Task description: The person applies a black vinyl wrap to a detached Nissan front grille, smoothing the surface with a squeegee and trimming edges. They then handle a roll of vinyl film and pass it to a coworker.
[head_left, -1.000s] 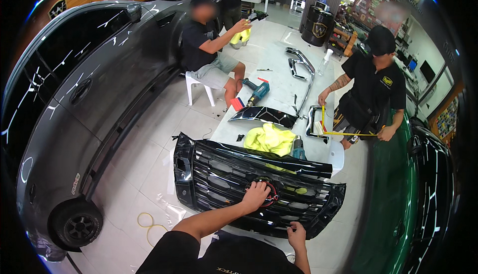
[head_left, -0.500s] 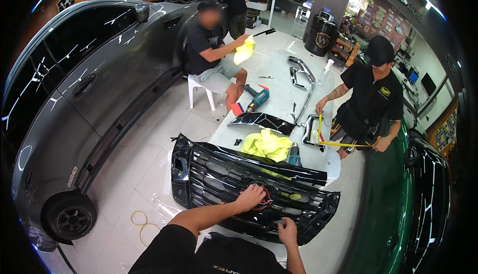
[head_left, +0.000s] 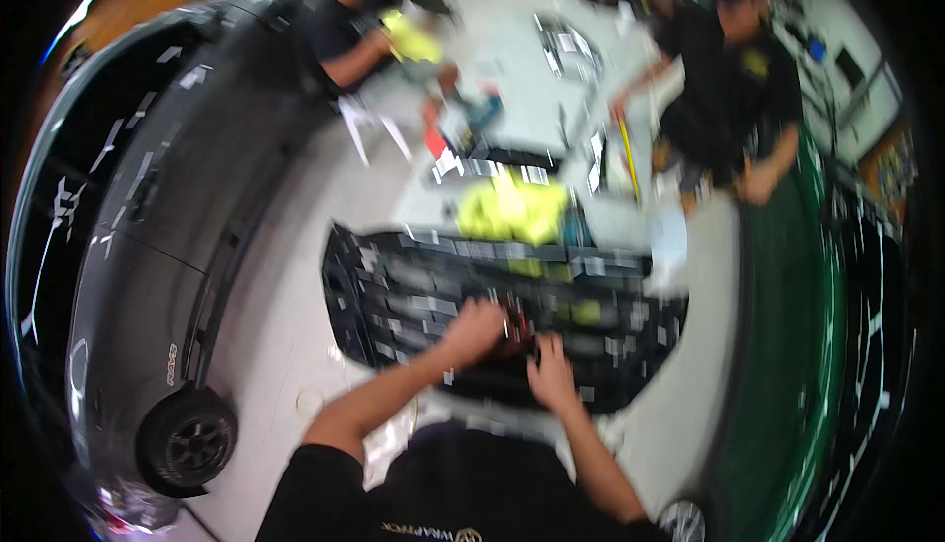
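A black car grille [head_left: 384,306] with horizontal slats lies across the near end of the table in front of me. My left hand [head_left: 474,332] rests at its middle, fingers bent against the left side of a round centre emblem [head_left: 514,327] with some red on it. Just right of the emblem is my right hand [head_left: 553,377], its fingers drawn together around a small dark thing too blurred to name. Motion smears the whole picture, so the left fingers cannot be read clearly.
A yellow cloth [head_left: 512,209] lies beyond the grille, among dark trim pieces [head_left: 566,45]. A seated person [head_left: 345,30] holds another yellow cloth; a standing person [head_left: 733,79] is at the right with a yellow tape measure [head_left: 630,160]. Grey car [head_left: 187,237] left, green car [head_left: 787,345] right.
My view has shifted and blurred. My right hand has moved up and left over the grille, close to the emblem. My left hand stays at the emblem.
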